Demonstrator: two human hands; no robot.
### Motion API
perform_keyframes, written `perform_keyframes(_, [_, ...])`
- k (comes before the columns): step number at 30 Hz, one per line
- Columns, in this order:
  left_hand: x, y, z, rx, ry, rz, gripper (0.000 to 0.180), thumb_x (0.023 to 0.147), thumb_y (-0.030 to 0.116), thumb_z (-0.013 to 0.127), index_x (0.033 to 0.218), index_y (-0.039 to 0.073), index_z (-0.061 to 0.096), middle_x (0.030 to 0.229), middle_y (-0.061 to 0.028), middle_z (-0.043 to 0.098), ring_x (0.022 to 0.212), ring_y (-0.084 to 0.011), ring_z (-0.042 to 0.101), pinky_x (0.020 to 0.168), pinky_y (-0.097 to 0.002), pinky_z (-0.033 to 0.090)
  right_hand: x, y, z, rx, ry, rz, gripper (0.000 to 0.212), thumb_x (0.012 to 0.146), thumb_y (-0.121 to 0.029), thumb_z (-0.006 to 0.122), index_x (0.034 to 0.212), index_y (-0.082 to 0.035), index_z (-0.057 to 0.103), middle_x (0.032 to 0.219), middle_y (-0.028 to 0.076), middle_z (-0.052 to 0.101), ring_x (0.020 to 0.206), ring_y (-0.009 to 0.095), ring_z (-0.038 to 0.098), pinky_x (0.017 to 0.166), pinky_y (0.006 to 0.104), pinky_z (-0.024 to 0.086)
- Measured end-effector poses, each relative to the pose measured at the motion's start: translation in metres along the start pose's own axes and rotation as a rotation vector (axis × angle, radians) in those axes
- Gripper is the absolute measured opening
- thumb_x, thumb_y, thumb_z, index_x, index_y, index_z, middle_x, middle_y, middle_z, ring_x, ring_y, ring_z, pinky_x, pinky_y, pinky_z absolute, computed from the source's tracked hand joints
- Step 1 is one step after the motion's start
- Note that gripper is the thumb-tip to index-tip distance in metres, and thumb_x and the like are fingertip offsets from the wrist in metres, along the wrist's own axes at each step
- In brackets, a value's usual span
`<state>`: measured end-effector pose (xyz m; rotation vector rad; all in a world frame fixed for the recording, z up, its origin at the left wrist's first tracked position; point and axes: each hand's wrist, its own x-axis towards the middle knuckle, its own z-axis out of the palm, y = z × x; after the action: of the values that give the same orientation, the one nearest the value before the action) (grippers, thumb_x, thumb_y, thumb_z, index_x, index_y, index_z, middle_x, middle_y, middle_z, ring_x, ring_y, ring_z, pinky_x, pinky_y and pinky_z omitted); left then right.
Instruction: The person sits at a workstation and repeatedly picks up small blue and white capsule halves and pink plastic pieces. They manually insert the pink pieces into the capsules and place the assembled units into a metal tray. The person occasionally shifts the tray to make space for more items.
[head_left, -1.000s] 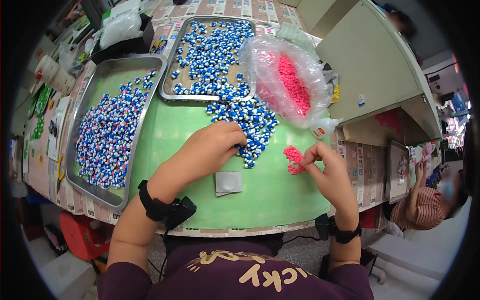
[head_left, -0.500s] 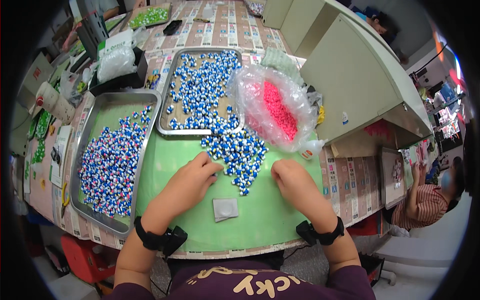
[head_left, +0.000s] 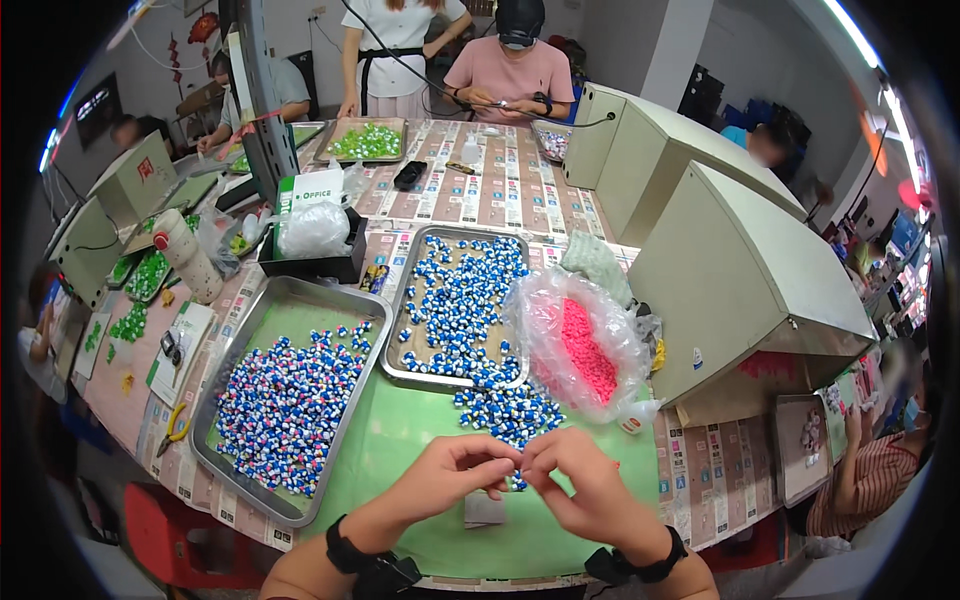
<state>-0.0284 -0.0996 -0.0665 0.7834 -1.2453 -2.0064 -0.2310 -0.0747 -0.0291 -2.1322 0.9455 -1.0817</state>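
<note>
My left hand [head_left: 455, 478] and my right hand [head_left: 578, 485] meet fingertip to fingertip over the green mat [head_left: 420, 420]. Thumbs and fingers are pinched on both; whatever lies between them is too small or hidden to make out. Just beyond the fingers spreads a loose pile of small blue-and-white capsule-like pieces [head_left: 510, 412], partly covered by my hands. The pile runs up to the near rim of a metal tray [head_left: 440, 380] holding more such pieces. A small grey square pad [head_left: 484, 509] lies beneath my hands.
At left stands a second metal tray [head_left: 205, 420] of blue-and-white pieces with pink bits, with yellow-handled pliers [head_left: 174, 432] beside it. An open plastic bag [head_left: 535, 330] of pink pieces [head_left: 587, 350] sits right of the far tray, near a beige metal hood [head_left: 740, 280]. Other people work around the table.
My hands have come together from either side of the pile, fingertips now meeting. The head view has tilted up, showing more of the room and people across the table.
</note>
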Motion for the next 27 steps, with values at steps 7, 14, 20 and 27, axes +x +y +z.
perform_keyframes(7, [-0.005,-0.002,-0.002,-0.196,-0.137,-0.053,0.019,0.097,0.018,0.058,0.105,0.002,0.064,0.086,-0.0026,0.065,0.075,-0.0087,0.06,0.069,-0.0232,0.05,-0.002,-0.006,0.008,-0.049,0.051,-0.056,0.024,0.074,0.008,0.066,0.089,-0.008,0.055,0.096,0.006,0.063,0.087,0.025,0.056,0.076,0.0354,0.04])
perform_keyframes(14, [-0.01,-0.004,0.004,-0.262,-0.132,-0.037,0.018,0.096,0.016,0.059,0.107,0.002,0.063,0.085,-0.0031,0.064,0.073,-0.0087,0.059,0.067,-0.0232,0.049,-0.005,-0.01,0.01,0.104,0.125,-0.031,0.023,0.077,0.007,0.069,0.086,-0.007,0.055,0.094,0.007,0.063,0.086,0.023,0.058,0.073,0.0335,0.043])
perform_keyframes(20, [-0.005,0.0,0.01,-0.189,-0.053,0.076,0.014,0.092,0.011,0.064,0.1,0.001,0.062,0.082,-0.0022,0.061,0.07,-0.0076,0.057,0.064,-0.0228,0.048,-0.005,-0.012,0.014,-0.046,0.254,-0.083,0.023,0.075,0.01,0.07,0.085,-0.004,0.055,0.089,0.011,0.064,0.075,0.021,0.061,0.065,0.0288,0.049])
perform_keyframes(27, [-0.014,0.0,0.018,-0.088,0.061,0.32,0.007,0.089,0.002,0.064,0.096,0.001,0.063,0.095,-0.0043,0.059,0.077,-0.009,0.058,0.065,-0.0229,0.049,-0.01,-0.016,0.027,0.431,0.303,0.279,0.025,0.082,0.009,0.065,0.084,-0.006,0.045,0.093,0.009,0.057,0.085,0.015,0.055,0.076,0.0262,0.044])
